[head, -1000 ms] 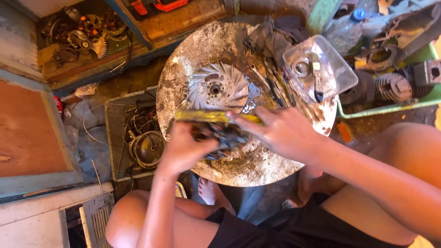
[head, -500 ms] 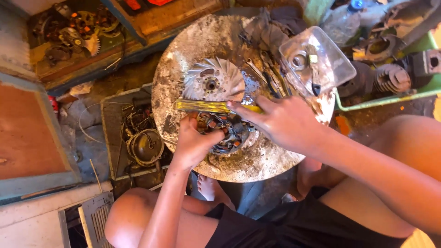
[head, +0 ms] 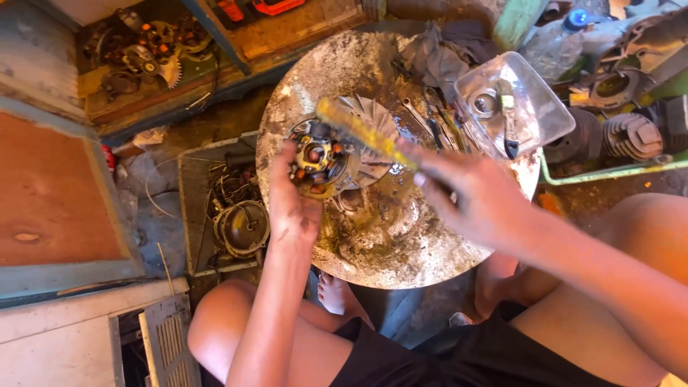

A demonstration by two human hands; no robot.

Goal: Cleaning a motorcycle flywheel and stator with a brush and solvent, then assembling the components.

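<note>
Seated over a round, grimy metal tabletop [head: 401,251], a person steadies a round stator plate ringed with copper-wound coils [head: 317,159], pinched at its rim by the left hand [head: 292,208] so its face tilts up. The right hand [head: 476,204], fingers curled around a yellow-handled tool [head: 362,129], angles it toward the coils. Just beyond the fingers lies a finned grey metal fan wheel [head: 376,154]; farther off, a clear plastic tub [head: 512,107].

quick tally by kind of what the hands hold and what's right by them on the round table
stator with copper coils, in the left hand: 1
yellow-handled tool, in the right hand: 1
finned metal fan wheel: 1
clear plastic tub: 1
grey rag: 1
total: 5
</note>
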